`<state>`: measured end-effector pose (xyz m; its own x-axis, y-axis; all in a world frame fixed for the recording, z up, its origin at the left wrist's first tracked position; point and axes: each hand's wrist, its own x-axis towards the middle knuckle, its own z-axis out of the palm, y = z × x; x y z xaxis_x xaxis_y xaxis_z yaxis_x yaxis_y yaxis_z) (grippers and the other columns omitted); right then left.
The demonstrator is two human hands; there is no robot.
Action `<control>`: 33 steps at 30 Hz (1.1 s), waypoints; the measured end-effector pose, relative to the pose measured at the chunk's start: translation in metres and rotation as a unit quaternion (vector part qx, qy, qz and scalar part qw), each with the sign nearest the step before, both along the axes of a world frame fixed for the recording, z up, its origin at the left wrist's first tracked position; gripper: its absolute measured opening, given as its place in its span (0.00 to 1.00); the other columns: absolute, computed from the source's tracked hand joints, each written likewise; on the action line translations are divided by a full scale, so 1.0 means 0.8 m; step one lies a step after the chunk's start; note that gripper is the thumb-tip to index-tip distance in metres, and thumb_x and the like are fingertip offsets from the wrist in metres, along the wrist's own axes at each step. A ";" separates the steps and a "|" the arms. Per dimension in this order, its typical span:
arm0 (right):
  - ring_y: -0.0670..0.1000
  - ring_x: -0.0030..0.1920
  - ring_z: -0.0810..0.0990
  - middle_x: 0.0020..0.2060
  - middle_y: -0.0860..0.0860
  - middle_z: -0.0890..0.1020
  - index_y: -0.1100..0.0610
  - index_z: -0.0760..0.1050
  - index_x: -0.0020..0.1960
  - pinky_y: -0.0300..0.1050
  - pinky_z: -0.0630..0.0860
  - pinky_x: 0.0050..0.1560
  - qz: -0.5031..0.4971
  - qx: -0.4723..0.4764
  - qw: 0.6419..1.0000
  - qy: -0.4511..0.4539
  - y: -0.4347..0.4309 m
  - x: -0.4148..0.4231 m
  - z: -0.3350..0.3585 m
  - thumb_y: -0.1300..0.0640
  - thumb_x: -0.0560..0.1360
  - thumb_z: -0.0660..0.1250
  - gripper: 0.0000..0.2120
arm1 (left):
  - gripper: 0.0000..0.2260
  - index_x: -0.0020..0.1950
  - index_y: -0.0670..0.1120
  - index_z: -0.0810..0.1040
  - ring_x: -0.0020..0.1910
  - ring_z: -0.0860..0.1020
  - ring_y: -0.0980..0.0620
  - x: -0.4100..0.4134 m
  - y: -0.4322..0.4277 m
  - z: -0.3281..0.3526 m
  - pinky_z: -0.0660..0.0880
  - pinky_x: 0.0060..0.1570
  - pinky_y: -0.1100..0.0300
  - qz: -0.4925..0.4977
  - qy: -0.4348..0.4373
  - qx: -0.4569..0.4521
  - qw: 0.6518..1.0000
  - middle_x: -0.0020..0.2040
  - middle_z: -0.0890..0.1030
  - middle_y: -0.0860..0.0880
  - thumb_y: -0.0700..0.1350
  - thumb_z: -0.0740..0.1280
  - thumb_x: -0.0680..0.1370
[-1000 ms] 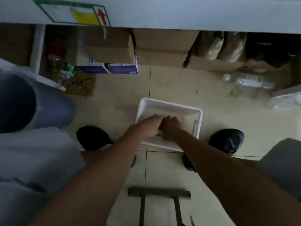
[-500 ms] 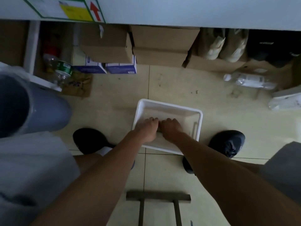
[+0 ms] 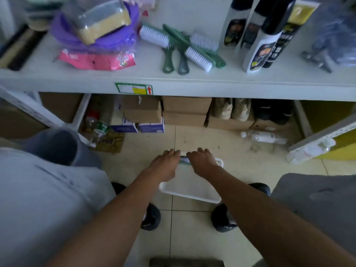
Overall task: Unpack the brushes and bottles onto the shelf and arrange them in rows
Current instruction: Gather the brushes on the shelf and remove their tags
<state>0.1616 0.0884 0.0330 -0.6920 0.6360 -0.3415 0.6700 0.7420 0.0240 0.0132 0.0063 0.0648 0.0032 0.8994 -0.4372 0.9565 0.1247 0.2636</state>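
My left hand (image 3: 165, 164) and my right hand (image 3: 202, 160) together hold green-handled white-bristled brushes (image 3: 184, 159) just above the far end of a white tray (image 3: 189, 191) on the floor. How many brushes they hold is hidden by the fingers. On the white shelf (image 3: 173, 81) lie several green brushes with white bristles (image 3: 183, 45) in a loose pile. To their right stand white-and-black bottles (image 3: 260, 39).
Purple lids with a boxed sponge (image 3: 100, 24) and a pink packet (image 3: 96, 60) sit left on the shelf. Cardboard boxes (image 3: 185, 110), shoes and plastic bottles lie under it. A grey bucket (image 3: 55, 147) is at my left; my feet flank the tray.
Both hands rose out of the tray together with the brushes between them. My view tilted up, so the shelf top with its brushes and bottles came into sight.
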 end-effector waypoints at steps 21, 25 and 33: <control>0.56 0.61 0.74 0.57 0.51 0.80 0.53 0.75 0.62 0.51 0.68 0.61 0.054 0.296 0.944 0.132 0.034 -0.045 0.411 0.60 0.76 0.67 0.16 | 0.31 0.79 0.48 0.60 0.71 0.69 0.48 -0.061 -0.014 0.335 0.73 0.63 0.51 0.064 -0.057 0.334 0.939 0.73 0.68 0.48 0.36 0.65 0.77; 0.56 0.59 0.75 0.56 0.51 0.80 0.53 0.75 0.62 0.51 0.69 0.58 0.042 0.304 0.942 0.138 0.056 -0.057 0.423 0.61 0.74 0.67 0.17 | 0.31 0.81 0.46 0.56 0.75 0.65 0.45 -0.073 0.005 0.347 0.69 0.68 0.50 0.072 -0.056 0.324 0.942 0.78 0.64 0.46 0.36 0.62 0.79; 0.55 0.58 0.74 0.54 0.50 0.79 0.51 0.74 0.60 0.50 0.68 0.57 0.022 0.278 0.952 0.125 0.122 -0.104 0.405 0.59 0.76 0.65 0.13 | 0.33 0.81 0.45 0.52 0.73 0.68 0.41 -0.116 0.066 0.334 0.74 0.61 0.47 0.099 -0.058 0.294 0.949 0.77 0.65 0.41 0.37 0.63 0.79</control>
